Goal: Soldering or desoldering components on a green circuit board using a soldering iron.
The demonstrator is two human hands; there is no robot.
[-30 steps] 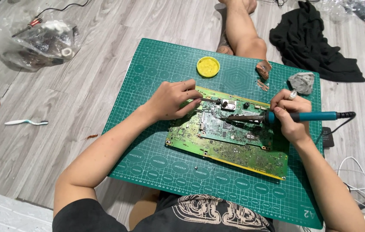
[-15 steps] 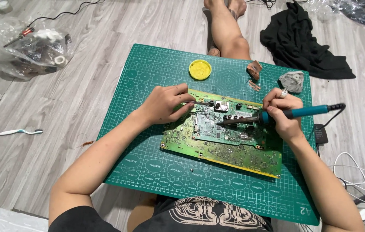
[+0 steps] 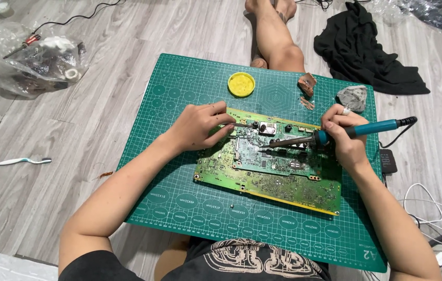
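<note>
While right hand (image 3: pixel 343 138) grips soldering iron (image 3: pixel 335 135), yellow round tin (image 3: pixel 242 84) sits above circuit board (image 3: pixel 270 166).

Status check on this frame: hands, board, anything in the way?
Left hand pinching a thin tool on the green circuit board. Right hand gripping teal soldering iron, tip on the board. Nothing blocking the work.

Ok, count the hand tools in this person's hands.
2. A soldering iron with a teal handle is in the right hand; thin tweezers are in the left hand, both over the green circuit board.
</note>
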